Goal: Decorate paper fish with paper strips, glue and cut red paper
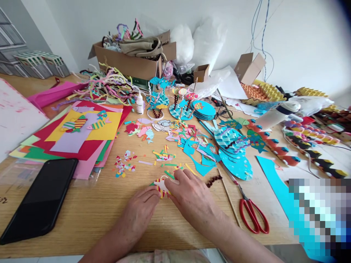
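Observation:
A small paper fish [161,186] with red and yellow stripes and a pale middle lies low over the table at front centre. The fingers of my left hand [144,204] are closed on its left end. From the other side, my right hand [192,193] pinches the fish, and its fingers hide that end. Just beyond are narrow paper strips [166,155] in green and yellow, and a pile of tiny coloured paper bits [124,164]. A brown fuzzy stem [214,181] and a thin wooden stick [229,199] lie right of my right hand.
Red-handled scissors [253,215] lie at right, beside blue paper discs [236,164]. A black phone [41,197] and stacked coloured paper [90,146] occupy the left. Farther back stand a white glue bottle [140,104], finished fish ornaments [181,107] and a cardboard box [126,62].

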Demonstrator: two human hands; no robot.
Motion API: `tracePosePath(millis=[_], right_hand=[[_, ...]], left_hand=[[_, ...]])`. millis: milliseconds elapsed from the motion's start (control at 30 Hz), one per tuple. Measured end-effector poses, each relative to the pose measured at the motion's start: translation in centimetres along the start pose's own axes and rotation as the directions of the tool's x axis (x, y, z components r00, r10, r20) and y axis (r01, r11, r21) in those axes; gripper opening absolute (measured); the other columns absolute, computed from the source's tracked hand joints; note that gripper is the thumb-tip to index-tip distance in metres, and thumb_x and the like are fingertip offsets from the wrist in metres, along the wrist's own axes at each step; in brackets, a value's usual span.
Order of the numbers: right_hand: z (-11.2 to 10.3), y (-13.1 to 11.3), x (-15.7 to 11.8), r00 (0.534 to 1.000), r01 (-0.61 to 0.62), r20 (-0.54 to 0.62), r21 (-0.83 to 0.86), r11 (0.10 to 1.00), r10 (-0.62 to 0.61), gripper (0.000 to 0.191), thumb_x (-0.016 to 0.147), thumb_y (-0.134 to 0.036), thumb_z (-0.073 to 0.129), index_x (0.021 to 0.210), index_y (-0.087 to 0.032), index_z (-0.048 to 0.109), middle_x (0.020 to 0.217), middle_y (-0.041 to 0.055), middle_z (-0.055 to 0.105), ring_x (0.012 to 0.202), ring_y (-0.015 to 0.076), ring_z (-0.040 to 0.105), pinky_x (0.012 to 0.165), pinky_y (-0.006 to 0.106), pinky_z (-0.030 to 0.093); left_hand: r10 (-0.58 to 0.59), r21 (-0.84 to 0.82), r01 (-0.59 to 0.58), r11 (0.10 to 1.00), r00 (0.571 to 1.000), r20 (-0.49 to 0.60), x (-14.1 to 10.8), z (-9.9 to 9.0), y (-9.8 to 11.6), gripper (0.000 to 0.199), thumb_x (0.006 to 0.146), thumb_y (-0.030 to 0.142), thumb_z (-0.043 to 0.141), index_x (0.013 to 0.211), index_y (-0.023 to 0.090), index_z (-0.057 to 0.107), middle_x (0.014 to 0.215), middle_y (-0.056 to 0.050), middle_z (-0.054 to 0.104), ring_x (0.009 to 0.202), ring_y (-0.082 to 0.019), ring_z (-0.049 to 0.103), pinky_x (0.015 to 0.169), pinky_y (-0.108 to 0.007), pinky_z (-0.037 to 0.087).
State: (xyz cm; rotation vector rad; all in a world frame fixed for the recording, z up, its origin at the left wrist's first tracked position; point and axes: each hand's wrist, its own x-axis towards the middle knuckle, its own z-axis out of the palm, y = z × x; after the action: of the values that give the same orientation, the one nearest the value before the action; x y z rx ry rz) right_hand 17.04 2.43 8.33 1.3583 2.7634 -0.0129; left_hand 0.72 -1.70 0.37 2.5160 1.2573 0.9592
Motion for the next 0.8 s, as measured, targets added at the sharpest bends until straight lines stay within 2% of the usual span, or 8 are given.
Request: tracePosePath(millis=[233,467,600,700,800], right_hand=[[1.6,0.1,-1.0,0.997,-0.078,-0.02,0.117,0.99,0.081,0.015,0.081,-0.02,0.06,0.095,-0.022,0.061,0.091,0.0067,0.058,0.08,0.0208,0.055,0.067,0.03,0.047],[3.2,0.7,-1.6,0.976,-0.089,-0.172,0.251,0.964,0.135,0.019,0.08,-0.023,0.061,0.099,-0.021,0.062,0.088,0.0069,0.057,0.08,0.0212,0.055,0.067,0.03,0.048],[3.4,1.3,-1.6,0.938,-0.092,-0.286,0.336,0.937,0.194,0.022,0.08,-0.023,0.06,0.102,-0.02,0.061,0.088,0.0081,0.058,0.081,0.0216,0.055,0.069,0.031,0.048],[3.0,2.1,-1.4,0.888,-0.076,-0.352,0.524,0.848,0.297,0.023,0.08,-0.026,0.06,0.102,-0.019,0.06,0.089,0.0069,0.059,0.08,0.0197,0.056,0.069,0.029,0.047],[2.4,3.2,-1.1,0.84,-0.095,-0.278,0.771,0.63,0.467,0.02,0.081,-0.033,0.057,0.097,-0.021,0.059,0.085,0.0033,0.061,0.076,0.017,0.057,0.065,0.026,0.045]], left_hand=[[0.001,-0.015,-0.001,1.0,1.0,0.005,0.1,0.1,0.0,0.032,0.09,0.008,0.03,0.085,0.013,0.061,0.084,-0.007,0.07,0.085,-0.016,0.065,0.08,-0.029,0.056],[-0.031,-0.06,0.031,0.998,0.999,-0.004,0.1,-0.1,0.0,0.03,0.089,0.007,0.032,0.085,0.016,0.061,0.082,-0.005,0.069,0.085,-0.016,0.065,0.078,-0.029,0.056],[-0.039,-0.072,0.039,0.997,0.999,-0.001,0.1,-0.1,0.0,0.029,0.088,0.006,0.033,0.085,0.017,0.06,0.083,-0.004,0.069,0.087,-0.016,0.065,0.079,-0.028,0.056],[-0.045,-0.079,0.045,0.996,0.999,0.007,0.0,0.0,0.0,0.029,0.086,0.005,0.034,0.085,0.018,0.06,0.085,-0.004,0.07,0.089,-0.016,0.065,0.081,-0.028,0.055],[-0.062,-0.097,0.064,0.993,0.998,0.019,-0.1,-0.1,0.0,0.03,0.085,0.004,0.035,0.086,0.02,0.06,0.084,-0.002,0.07,0.087,-0.016,0.066,0.081,-0.029,0.055]])
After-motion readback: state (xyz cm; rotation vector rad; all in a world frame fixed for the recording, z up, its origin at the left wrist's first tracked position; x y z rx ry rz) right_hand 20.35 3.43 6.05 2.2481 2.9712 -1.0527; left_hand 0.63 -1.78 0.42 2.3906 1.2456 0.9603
